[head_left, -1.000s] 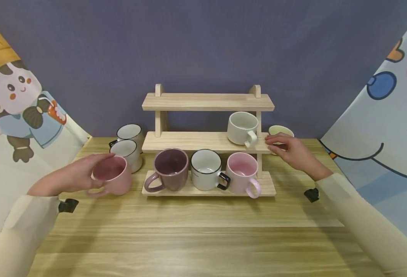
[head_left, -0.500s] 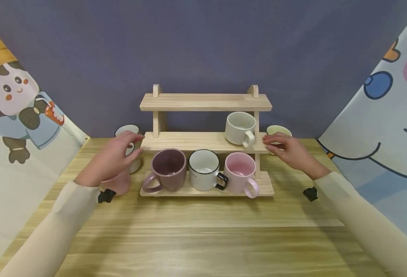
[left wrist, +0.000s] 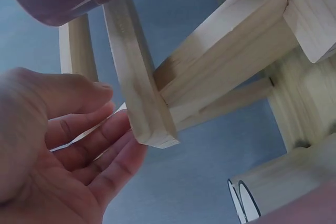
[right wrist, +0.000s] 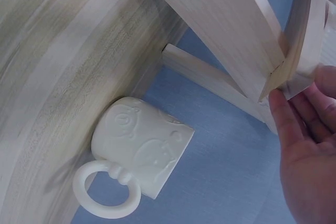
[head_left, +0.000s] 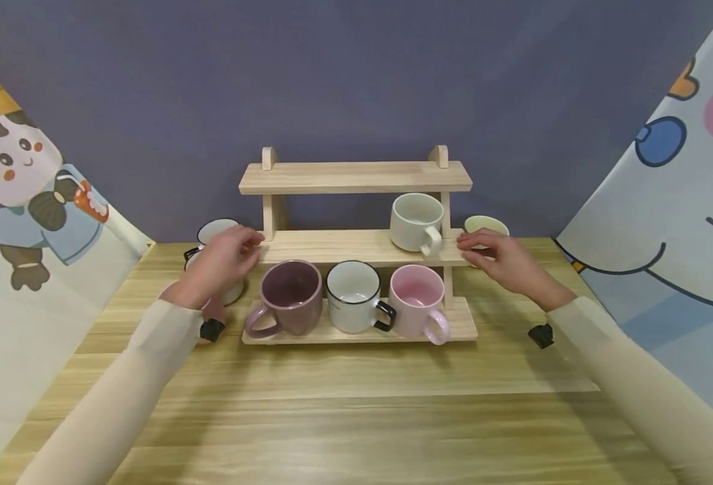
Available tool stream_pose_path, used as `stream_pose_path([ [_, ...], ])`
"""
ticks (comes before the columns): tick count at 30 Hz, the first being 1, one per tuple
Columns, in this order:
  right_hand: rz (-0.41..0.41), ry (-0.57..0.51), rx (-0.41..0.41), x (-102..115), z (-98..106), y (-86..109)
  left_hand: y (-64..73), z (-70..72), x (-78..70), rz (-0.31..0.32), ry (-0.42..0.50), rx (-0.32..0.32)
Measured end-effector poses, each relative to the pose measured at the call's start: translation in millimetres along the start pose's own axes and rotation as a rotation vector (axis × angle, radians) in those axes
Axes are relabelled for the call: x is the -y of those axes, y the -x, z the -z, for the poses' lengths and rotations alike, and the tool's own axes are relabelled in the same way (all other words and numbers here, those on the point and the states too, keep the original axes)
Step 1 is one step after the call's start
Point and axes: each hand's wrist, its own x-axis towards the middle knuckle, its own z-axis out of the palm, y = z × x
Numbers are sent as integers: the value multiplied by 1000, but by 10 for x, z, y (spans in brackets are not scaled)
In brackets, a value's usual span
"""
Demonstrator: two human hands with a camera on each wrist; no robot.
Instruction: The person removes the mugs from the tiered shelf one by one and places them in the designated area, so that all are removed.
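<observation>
A three-tier wooden rack stands between my hands. The fingertips of my left hand touch the left end of its middle shelf; in the left wrist view the thumb sits apart from the board. At the opposite end, my right hand pinches the shelf's corner between thumb and fingers. Near that grip, a cream mug stands on the middle shelf. Along the bottom shelf are a purple mug, a white mug with black rim and a pink mug.
Left of the rack, a white black-rimmed mug and another pink mug stand on the wooden table, partly behind my left hand. A pale embossed mug stands right of the rack. A dark cloth backdrop hangs behind.
My left hand has let go of the pink mug on the table and moved right to the shelf's left end. The right hand stays at the right end.
</observation>
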Motion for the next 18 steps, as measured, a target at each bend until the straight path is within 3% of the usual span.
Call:
stream_pose_path([
  [7, 2, 13, 29, 16, 29, -10, 7, -44, 18, -66, -32, -15],
  [10, 19, 70, 23, 34, 49, -34, 3, -45, 16, -72, -38, -10],
  [14, 43, 140, -57, 134, 71, -91, -5, -33, 11, -63, -48, 4],
  [18, 27, 124, -162, 311, 120, -188, -20, -9, -6, -51, -46, 20],
])
